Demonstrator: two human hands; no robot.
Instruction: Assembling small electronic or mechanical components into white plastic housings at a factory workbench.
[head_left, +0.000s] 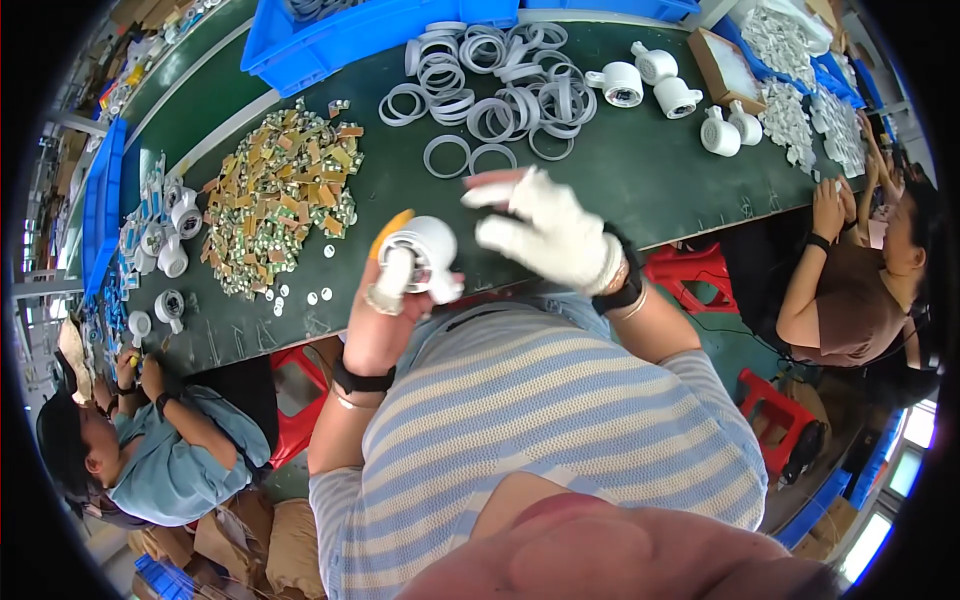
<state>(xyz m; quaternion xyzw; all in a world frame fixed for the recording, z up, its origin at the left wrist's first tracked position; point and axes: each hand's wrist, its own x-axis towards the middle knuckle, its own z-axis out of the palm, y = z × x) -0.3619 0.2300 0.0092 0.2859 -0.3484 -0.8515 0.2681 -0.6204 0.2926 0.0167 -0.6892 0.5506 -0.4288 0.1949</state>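
Observation:
My left hand point(385, 300), with white and yellow finger covers, grips a white round camera housing point(425, 252) just above the near edge of the dark green table point(650, 170). My right hand point(545, 228), in a white fingerless glove, hovers to the right of the housing with its fingers spread and nothing in it. Beyond both hands lies a spread of white plastic rings point(495, 85). A heap of small gold and brown parts point(280, 195) lies to the left of them.
Finished white housings point(655, 78) stand at the far right of the table, others point(170, 235) at the left. Blue bins point(340, 35) line the far edge. One seated person point(150, 450) works at lower left, another point(860, 280) at right. Red stools point(690, 270) stand under the table.

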